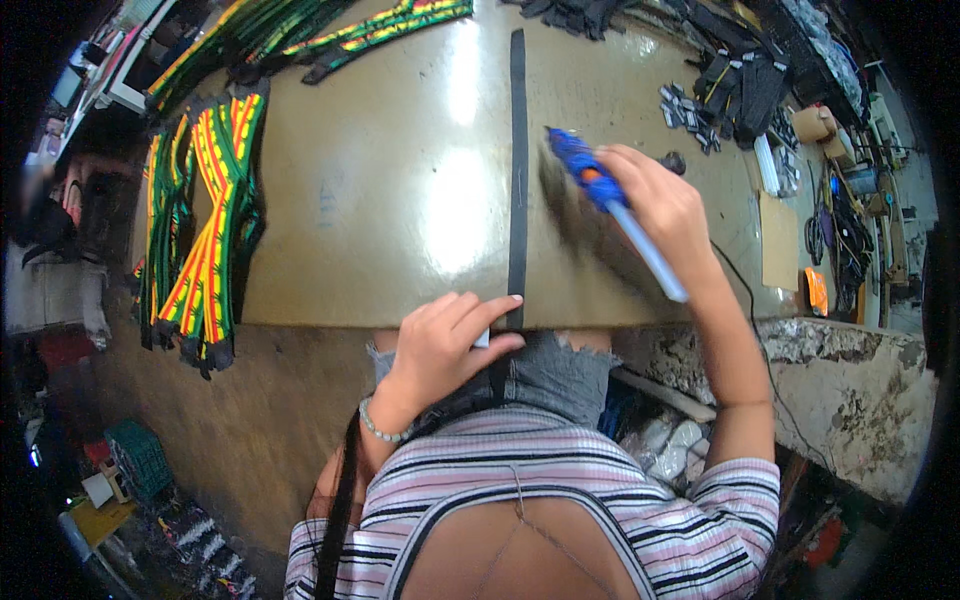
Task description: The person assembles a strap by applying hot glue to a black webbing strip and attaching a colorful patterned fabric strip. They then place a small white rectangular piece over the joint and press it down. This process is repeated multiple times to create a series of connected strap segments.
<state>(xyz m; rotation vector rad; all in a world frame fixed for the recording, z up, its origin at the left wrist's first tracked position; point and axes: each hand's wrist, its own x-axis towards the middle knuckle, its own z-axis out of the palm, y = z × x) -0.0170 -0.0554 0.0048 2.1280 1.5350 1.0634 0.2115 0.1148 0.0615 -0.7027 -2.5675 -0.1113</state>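
A long black strap [518, 150] lies lengthwise down the middle of the table, from the far side to the near edge. At that edge my left hand [445, 340] is closed on the strap's near end, the index finger on top and the thumb lower down. A small whitish piece [483, 338] shows between these fingers; its kind is hard to make out. My right hand [655, 200] grips a blue hot glue gun [590, 180], held to the right of the strap with its dark nozzle pointing far left. A pale glue stick [648, 252] sticks out of its back.
Green, yellow and red patterned straps [215, 220] hang over the table's left side, with more [380, 30] at the back. Small dark clips [690, 115] and black straps [745, 90] lie at the far right. A cord [745, 290] runs down the right side, near an orange packet [816, 292].
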